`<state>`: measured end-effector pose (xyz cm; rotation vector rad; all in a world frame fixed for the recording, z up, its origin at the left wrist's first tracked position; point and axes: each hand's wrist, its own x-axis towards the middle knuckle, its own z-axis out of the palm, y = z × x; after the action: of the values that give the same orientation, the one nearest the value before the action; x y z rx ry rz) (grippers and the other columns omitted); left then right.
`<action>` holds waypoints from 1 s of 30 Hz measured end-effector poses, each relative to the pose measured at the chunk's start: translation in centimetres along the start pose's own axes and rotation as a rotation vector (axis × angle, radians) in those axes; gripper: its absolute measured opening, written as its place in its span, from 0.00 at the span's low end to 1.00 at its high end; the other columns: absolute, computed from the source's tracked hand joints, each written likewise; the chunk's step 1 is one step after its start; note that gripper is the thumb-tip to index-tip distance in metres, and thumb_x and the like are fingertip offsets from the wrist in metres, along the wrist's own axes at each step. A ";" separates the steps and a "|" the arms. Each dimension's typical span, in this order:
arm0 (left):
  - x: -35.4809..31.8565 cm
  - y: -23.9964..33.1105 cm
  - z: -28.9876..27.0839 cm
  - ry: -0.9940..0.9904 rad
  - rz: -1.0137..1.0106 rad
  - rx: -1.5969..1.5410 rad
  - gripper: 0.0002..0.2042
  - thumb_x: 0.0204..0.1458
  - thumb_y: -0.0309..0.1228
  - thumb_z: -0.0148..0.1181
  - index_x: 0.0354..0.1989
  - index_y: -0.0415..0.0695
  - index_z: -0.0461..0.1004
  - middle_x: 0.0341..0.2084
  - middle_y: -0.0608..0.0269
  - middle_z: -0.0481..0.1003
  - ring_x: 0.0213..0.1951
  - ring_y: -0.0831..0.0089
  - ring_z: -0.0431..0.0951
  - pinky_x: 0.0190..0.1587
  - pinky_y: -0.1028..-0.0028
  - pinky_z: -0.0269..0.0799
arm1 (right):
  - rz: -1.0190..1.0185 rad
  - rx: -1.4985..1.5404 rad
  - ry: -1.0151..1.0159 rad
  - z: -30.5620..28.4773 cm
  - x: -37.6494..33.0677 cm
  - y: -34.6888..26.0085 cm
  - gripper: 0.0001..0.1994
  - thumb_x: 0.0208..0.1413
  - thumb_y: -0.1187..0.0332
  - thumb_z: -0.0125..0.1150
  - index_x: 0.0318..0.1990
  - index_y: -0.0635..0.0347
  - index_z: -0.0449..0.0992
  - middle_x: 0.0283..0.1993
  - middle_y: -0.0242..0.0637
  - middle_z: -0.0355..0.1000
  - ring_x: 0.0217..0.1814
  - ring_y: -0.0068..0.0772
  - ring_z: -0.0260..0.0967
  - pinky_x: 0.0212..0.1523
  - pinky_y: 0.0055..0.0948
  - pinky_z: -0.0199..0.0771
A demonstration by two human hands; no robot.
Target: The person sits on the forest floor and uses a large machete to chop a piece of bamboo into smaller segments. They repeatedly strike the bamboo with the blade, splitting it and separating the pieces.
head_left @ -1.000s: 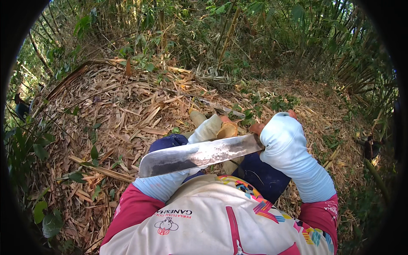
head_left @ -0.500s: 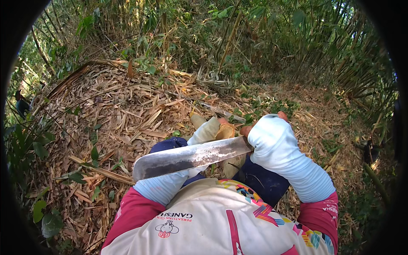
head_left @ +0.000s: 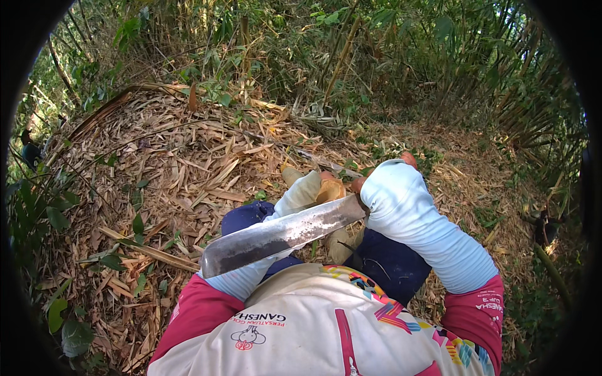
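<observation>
A machete (head_left: 282, 237) lies crosswise in front of my body, its broad, dark-stained blade pointing left and its tip lower than its base. My right hand (head_left: 360, 184) is closed at the handle end, mostly covered by the pale blue sleeve; the handle itself is hidden. Beyond the blade, my left hand (head_left: 327, 176) is partly hidden behind a cream cuff. Its visible fingers curl against a tan, round-ended piece (head_left: 331, 190), whose exact kind I cannot make out. The blade passes just on the near side of this piece, above my left forearm.
Dry leaves and husks (head_left: 182, 150) cover the ground around me. My knees in dark blue trousers (head_left: 392, 266) are bent below my arms. A split stalk (head_left: 150, 250) lies at left, a thin pole (head_left: 320, 159) ahead. Dense bamboo (head_left: 342, 59) stands beyond.
The machete has tilted, its tip dropping slightly toward me. My right hand has shifted a little up and left. My left hand stays nearly in place.
</observation>
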<state>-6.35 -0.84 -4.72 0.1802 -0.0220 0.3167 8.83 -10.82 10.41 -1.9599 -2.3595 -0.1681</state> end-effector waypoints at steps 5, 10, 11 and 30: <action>-0.8 -0.1 0.5 0.090 0.170 0.173 0.18 0.61 0.45 0.52 0.48 0.43 0.73 0.40 0.55 0.79 0.41 0.66 0.81 0.45 0.65 0.80 | -0.018 -0.045 -0.010 0.5 0.5 0.7 0.04 0.40 0.66 0.60 0.24 0.52 0.75 0.21 0.39 0.71 0.29 0.46 0.74 0.37 0.60 0.67; -1.5 -0.5 2.3 0.253 0.293 0.333 0.15 0.61 0.40 0.53 0.48 0.43 0.72 0.39 0.56 0.79 0.41 0.68 0.81 0.45 0.68 0.79 | -0.008 -0.112 0.042 1.1 0.6 1.3 0.04 0.38 0.66 0.62 0.25 0.50 0.76 0.20 0.37 0.72 0.29 0.45 0.75 0.39 0.55 0.68; -1.5 -0.5 2.5 0.256 0.293 0.369 0.14 0.61 0.39 0.53 0.48 0.43 0.72 0.39 0.57 0.78 0.40 0.69 0.81 0.44 0.69 0.78 | 0.000 -0.107 0.034 1.1 0.7 1.2 0.04 0.37 0.66 0.62 0.25 0.49 0.77 0.20 0.37 0.72 0.28 0.45 0.75 0.40 0.54 0.68; -2.5 1.4 2.5 0.073 0.495 1.462 0.13 0.57 0.36 0.62 0.42 0.42 0.68 0.27 0.68 0.69 0.31 0.77 0.70 0.35 0.75 0.68 | 0.901 0.270 0.289 2.2 -2.7 14.9 0.15 0.48 0.72 0.60 0.46 0.54 0.78 0.25 0.31 0.71 0.24 0.25 0.67 0.26 0.28 0.66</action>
<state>-9.15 -0.72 -2.18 1.6297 0.2502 0.7916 24.03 -10.44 8.49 -2.4091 -1.1015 -0.0611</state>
